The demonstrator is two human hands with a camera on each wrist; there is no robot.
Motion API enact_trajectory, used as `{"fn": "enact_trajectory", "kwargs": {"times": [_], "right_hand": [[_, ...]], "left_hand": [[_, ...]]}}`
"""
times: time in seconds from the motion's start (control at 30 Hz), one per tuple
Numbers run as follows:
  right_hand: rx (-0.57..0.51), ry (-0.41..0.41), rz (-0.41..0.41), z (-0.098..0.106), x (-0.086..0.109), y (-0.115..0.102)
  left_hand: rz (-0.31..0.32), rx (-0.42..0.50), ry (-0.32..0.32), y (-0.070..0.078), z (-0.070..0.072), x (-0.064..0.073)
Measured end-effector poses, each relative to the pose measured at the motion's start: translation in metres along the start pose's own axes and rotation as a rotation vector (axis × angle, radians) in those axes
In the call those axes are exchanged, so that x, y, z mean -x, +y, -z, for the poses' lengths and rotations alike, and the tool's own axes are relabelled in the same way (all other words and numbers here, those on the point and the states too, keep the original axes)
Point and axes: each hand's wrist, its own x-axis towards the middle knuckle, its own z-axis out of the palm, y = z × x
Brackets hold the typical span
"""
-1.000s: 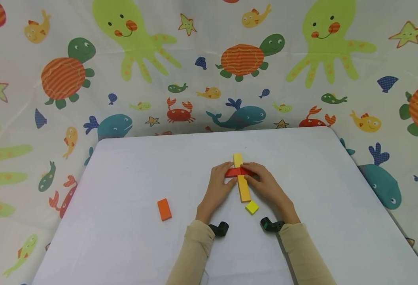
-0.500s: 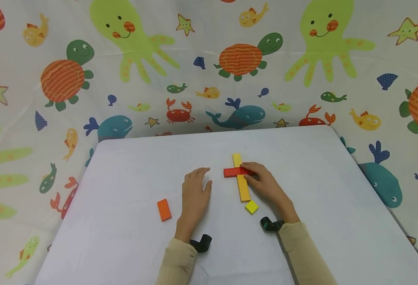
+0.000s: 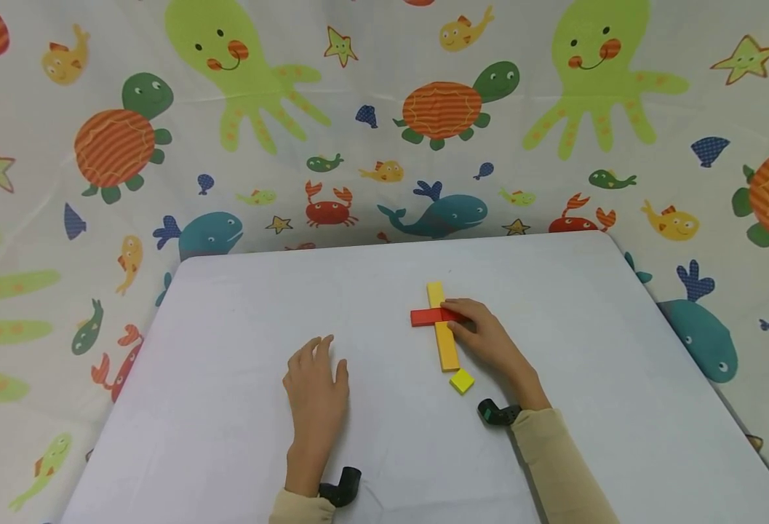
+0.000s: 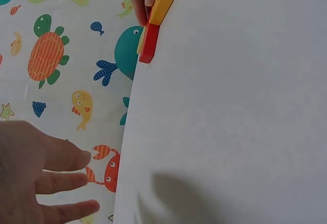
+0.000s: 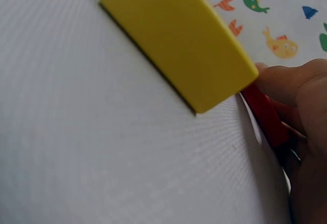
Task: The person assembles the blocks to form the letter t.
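My right hand (image 3: 494,349) pinches a red block (image 3: 449,315) between thumb and fingers, covering its right part. To its left lies another red block (image 3: 425,318). A pale yellow block (image 3: 435,294) points away above them and a deeper yellow block (image 3: 447,348) runs towards me below, so the blocks form a cross. In the right wrist view the thumb is at the red block (image 5: 265,114) beside a yellow face. My left hand (image 3: 317,400) is held off to the left, fingers spread and relaxed, with nothing visible in its grasp; the orange block's earlier spot is hidden behind it.
A small yellow block (image 3: 462,381) lies just below the cross, near my right wrist. All the blocks are on a white table (image 3: 227,349). A cloth with printed sea animals (image 3: 358,131) hangs behind the table's far edge.
My left hand has let go of the left red block and moved left and towards me, now covering where the orange block was. My right hand has stayed at the cross.
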Motion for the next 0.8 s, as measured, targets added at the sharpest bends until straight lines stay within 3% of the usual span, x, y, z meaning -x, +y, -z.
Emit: {"fn": "enact_trajectory", "kwargs": {"times": [0.3,0.8], "right_hand": [[0.002,-0.003,-0.026,0.000,0.000,-0.002],[-0.006,-0.011,-0.026,0.000,0.000,0.000]], "left_hand": [[0.103,-0.110,-0.012,-0.012,0.007,0.019],[0.183,-0.206,-0.004,-0.021,0.006,0.028]]}}
